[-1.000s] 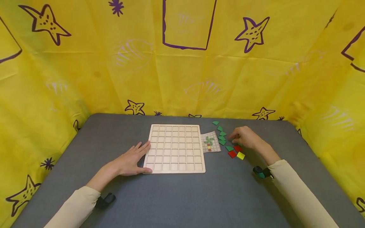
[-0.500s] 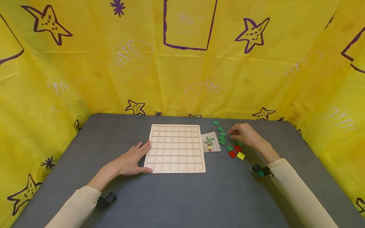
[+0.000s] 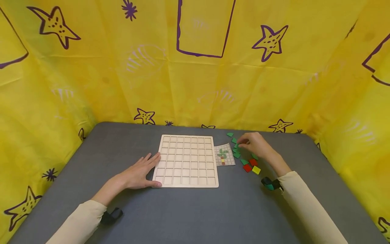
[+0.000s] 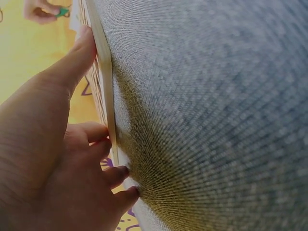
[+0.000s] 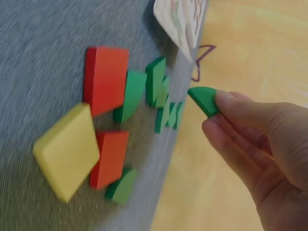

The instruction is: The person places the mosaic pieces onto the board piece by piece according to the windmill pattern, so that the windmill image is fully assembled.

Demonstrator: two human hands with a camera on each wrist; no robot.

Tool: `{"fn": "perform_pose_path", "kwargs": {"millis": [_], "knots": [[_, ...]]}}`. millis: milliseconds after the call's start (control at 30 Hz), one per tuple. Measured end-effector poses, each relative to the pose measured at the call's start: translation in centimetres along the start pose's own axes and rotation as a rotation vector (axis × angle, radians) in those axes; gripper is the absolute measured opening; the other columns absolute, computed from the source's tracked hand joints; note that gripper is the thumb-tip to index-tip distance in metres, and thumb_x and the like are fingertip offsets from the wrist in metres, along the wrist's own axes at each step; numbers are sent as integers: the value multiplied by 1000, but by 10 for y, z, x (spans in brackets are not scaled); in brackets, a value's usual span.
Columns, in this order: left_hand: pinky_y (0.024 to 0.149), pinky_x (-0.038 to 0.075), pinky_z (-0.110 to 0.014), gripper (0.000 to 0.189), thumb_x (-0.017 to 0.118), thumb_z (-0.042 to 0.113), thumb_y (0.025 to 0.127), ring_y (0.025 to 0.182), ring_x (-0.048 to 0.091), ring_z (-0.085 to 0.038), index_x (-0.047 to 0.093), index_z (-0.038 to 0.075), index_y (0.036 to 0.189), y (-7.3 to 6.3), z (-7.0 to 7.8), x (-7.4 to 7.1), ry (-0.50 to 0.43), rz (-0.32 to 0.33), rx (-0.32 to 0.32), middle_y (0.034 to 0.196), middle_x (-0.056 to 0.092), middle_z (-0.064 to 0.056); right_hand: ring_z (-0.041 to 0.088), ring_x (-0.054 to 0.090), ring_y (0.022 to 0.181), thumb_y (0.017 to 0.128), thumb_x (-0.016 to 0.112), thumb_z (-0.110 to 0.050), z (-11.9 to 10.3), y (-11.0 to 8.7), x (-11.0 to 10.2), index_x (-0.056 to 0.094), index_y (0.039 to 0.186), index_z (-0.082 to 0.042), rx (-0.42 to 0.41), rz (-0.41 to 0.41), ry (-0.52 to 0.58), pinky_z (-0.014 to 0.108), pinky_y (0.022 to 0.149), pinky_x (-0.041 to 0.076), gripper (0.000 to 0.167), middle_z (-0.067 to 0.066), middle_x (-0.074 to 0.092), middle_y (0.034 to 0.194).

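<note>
A pale wooden board (image 3: 187, 162) with a grid of square recesses lies on the grey table. My left hand (image 3: 138, 173) rests at its left edge, fingers spread and thumb at the near corner; the left wrist view shows the thumb and a fingertip touching the board's side. My right hand (image 3: 256, 145) is held over the right-hand group of pieces. Between thumb and fingers it pinches a green tile (image 5: 204, 99) with one curved side. Below it lie several more green tiles (image 3: 236, 155), two red square tiles (image 5: 107, 79) and a yellow square tile (image 5: 67, 154).
Right of the board, a small printed card (image 3: 224, 155) shows a grid with a green, red and yellow pattern. A yellow curtain (image 3: 189, 84) with starfish drawings hangs behind and beside the table (image 3: 182, 217).
My right hand has lifted a green tile and moved left, uncovering another green tile beside the red ones. The left hand stays at the board's edge. The head view has tilted slightly.
</note>
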State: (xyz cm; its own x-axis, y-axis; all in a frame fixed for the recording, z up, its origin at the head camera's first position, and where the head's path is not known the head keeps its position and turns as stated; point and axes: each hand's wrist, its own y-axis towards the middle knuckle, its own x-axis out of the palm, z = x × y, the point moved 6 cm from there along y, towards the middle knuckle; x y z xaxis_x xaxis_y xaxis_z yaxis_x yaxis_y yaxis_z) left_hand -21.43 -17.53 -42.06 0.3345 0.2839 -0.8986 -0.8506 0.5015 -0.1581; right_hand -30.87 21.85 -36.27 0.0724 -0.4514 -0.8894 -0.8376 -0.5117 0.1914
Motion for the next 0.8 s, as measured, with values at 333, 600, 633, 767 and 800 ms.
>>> {"fn": "perform_pose_path", "kwargs": {"millis": [333,600,633,767,800], "knots": [[115,10,-62,108,70,60,80,146,10,-46,21,0,155,0,-1,3,-16,6,22,162,16,-16,24,68,83,85,74,-3,-11,8,14,75,97,0,-7,31,22,40,76,57,12,8,72,92],[115,9,-62,108,70,59,81,146,8,-47,20,-1,155,-1,0,2,-36,2,17,162,15,-18,22,68,83,85,74,-4,-18,14,19,75,98,-1,-10,62,49,39,75,58,13,6,72,91],[115,9,-63,108,70,59,81,146,9,-47,20,-1,155,-1,0,2,-39,1,19,162,15,-18,22,68,83,85,74,-4,-19,15,20,75,98,-1,-10,57,46,39,75,57,13,6,72,91],[116,8,-62,108,70,59,81,147,7,-46,19,0,155,0,0,2,-40,-8,11,162,14,-17,22,68,84,86,73,-4,-26,21,29,75,99,-1,-25,6,47,37,75,57,13,7,72,92],[115,8,-62,108,70,59,81,146,8,-46,19,0,155,0,0,2,-36,-9,12,162,14,-17,22,67,84,86,73,-4,-28,22,32,75,99,-1,-29,-5,50,37,75,57,13,7,72,92]]}}
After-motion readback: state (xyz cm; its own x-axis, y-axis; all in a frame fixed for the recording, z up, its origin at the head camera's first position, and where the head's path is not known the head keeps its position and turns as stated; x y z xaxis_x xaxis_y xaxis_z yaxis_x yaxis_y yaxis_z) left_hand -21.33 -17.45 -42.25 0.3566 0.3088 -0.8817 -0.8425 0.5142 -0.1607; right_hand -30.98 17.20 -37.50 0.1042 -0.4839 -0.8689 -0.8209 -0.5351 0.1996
